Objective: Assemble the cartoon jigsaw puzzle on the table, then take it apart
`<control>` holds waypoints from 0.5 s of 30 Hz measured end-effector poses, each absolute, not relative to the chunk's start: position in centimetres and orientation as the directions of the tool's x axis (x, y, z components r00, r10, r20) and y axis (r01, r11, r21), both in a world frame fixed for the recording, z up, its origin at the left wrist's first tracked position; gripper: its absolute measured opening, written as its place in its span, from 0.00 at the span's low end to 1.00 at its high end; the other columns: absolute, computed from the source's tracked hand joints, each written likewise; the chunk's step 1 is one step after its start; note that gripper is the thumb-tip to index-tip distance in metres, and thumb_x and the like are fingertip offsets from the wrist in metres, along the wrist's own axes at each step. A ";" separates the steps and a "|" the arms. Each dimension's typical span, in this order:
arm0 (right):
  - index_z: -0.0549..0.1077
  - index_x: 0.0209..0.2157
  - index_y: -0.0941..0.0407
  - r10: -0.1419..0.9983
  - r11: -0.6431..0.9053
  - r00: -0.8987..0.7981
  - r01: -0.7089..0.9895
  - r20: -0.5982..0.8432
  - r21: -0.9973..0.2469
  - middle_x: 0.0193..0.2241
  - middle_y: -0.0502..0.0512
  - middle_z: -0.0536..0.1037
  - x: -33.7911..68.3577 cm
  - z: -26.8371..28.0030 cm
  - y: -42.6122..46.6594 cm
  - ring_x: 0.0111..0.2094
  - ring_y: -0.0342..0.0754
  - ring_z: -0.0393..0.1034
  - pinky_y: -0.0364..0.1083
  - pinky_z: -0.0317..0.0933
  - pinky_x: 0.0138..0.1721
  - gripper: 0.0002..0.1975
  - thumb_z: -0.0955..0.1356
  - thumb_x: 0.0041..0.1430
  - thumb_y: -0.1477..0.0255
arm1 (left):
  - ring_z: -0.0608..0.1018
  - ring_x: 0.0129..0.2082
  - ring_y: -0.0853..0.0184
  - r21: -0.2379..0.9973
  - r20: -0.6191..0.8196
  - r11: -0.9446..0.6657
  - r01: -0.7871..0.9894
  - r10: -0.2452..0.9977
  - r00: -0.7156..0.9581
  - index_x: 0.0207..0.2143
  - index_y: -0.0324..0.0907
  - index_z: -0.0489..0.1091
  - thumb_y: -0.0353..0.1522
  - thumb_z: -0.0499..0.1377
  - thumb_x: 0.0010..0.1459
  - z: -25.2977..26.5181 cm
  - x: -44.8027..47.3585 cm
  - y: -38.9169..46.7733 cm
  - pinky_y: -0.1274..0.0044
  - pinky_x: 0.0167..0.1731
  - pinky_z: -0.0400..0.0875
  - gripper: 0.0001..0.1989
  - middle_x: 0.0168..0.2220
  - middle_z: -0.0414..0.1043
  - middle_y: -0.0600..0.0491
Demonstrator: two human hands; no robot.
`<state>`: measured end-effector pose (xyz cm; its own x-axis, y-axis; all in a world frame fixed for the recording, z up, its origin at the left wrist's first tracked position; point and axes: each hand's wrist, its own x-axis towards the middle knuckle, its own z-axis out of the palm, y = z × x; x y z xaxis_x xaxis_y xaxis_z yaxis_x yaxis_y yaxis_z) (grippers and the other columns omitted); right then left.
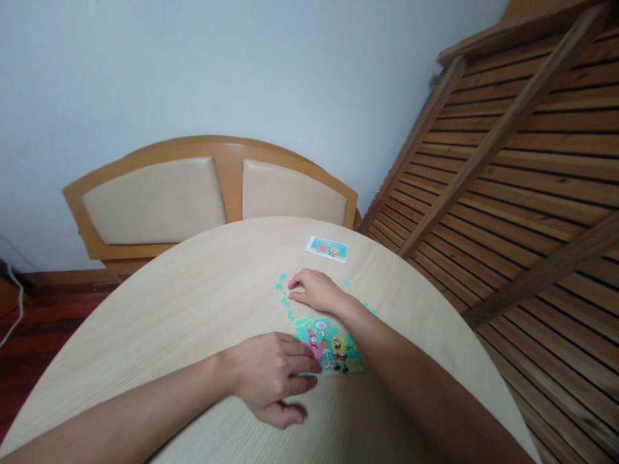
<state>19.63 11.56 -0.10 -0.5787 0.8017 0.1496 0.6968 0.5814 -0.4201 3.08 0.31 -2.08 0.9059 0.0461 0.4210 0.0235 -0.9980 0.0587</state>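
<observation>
A partly assembled jigsaw puzzle (333, 351) with pink, grey and yellow cartoon figures lies flat on the round table. Over its left edge rests my left hand (278, 377), fingers apart and nothing visible in them. Beyond the puzzle, my right hand (314, 290) reaches left with thumb and fingertips apart, close to several loose turquoise puzzle pieces (284, 301). No piece shows between those fingertips. More loose pieces lie right of my right wrist, one of them a small turquoise puzzle piece (346, 283). My right forearm hides the puzzle's upper right part.
A reference picture card (327, 249) with the cartoon figures lies near the far edge of the pale round table (193, 290). Behind the table stands a wooden headboard (227, 151) with cream padding against the wall. A slatted wooden frame (522, 161) leans at the right.
</observation>
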 end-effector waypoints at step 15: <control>0.80 0.32 0.57 0.781 0.545 -0.624 0.676 0.008 -0.496 0.31 0.52 0.82 18.5 0.3 12.6 0.31 0.45 0.73 0.40 0.59 0.30 0.07 0.72 0.48 0.75 | 0.79 0.41 0.57 0.072 0.419 -0.997 0.024 0.052 0.906 0.41 0.36 0.75 0.41 0.54 0.63 -2.2 3.1 0.6 0.68 0.37 0.76 0.17 0.45 0.78 0.43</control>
<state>18.53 12.62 0.32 -0.6241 0.7813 0.0084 0.6759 0.5452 -0.4959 3.07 0.64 -2.22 0.9065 0.0517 0.4191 0.0238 -0.9971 0.0717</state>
